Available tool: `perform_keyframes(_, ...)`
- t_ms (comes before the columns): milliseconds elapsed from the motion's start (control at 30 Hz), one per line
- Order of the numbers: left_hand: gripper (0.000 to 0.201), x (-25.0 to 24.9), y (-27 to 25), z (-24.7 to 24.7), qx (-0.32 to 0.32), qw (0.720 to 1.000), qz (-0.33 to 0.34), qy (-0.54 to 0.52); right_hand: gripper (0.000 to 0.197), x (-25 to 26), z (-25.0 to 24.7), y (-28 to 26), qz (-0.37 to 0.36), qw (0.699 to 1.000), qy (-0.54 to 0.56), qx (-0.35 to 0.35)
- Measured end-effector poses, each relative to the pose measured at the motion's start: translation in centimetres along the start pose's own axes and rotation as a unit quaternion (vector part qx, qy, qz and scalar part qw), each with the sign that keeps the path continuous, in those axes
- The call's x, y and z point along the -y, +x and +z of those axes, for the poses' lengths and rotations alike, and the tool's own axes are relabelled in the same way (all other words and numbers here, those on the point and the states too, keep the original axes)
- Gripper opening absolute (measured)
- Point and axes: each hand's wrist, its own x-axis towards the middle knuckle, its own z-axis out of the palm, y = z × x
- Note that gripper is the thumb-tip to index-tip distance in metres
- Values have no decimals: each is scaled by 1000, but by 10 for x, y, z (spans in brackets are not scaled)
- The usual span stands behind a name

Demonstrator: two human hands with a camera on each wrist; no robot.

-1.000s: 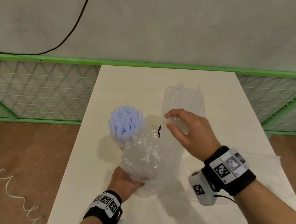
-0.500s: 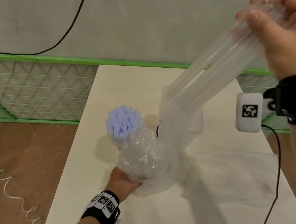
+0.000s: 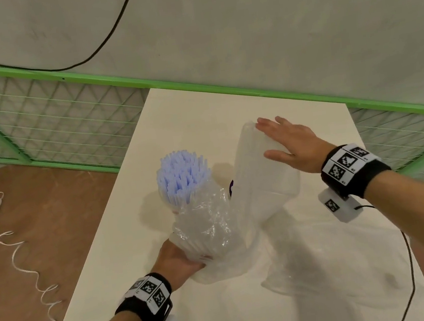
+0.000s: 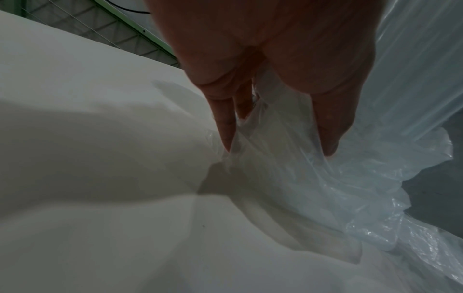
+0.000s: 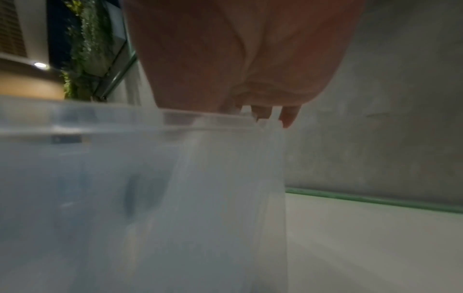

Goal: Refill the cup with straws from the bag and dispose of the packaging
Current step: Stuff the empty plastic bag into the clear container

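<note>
A crinkled clear bag [image 3: 209,230] stands on the white table [image 3: 194,114], with pale blue straws [image 3: 182,172] fanning out of its top. My left hand [image 3: 178,259] grips the bag's lower end, and in the left wrist view its fingers [image 4: 225,123] curl into the plastic [image 4: 325,188]. To the right stands a tall translucent cup [image 3: 266,193] with clear straws in it. My right hand [image 3: 289,142] lies flat across their tops, fingers straight. Seen from the right wrist, straw ends [image 5: 273,117] poke above the cup's rim [image 5: 125,126] under my fingers.
Loose clear plastic wrapping [image 3: 340,264] lies spread on the table's near right. A small purple mark [image 3: 232,187] shows between bag and cup. A green mesh fence [image 3: 52,122] runs behind the table. A white cord [image 3: 13,240] trails over the brown floor at left.
My right hand rose high to the upper right with a long clear bundle, then came down and now lies flat on the cup's straws. The left hand kept its grip on the bag.
</note>
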Motion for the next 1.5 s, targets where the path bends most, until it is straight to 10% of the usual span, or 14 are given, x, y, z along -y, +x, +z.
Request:
perform_keyframes(500,59,-4,-2,-1,0,1000,-30,-10,77,11,-5,28,-4,997,-79,18)
perform_keyframes(700,53,-7,-3,-1,-10,999,-27,26,38,69,-29,-52,-6,956,107,-273)
perform_keyframes(900,46,-8,-4,-1,2,1000,-18,14,105,136,45,-138,71,959,272,-24)
perform_keyframes(1033,51,-10,-6,-1,10,1000,11,0,133,147,74,-120,94,939,326,-51)
perform_keyframes(1500,119,-21,-19,-17,81,994,80,3,93,151,88,-97,61,899,403,-159)
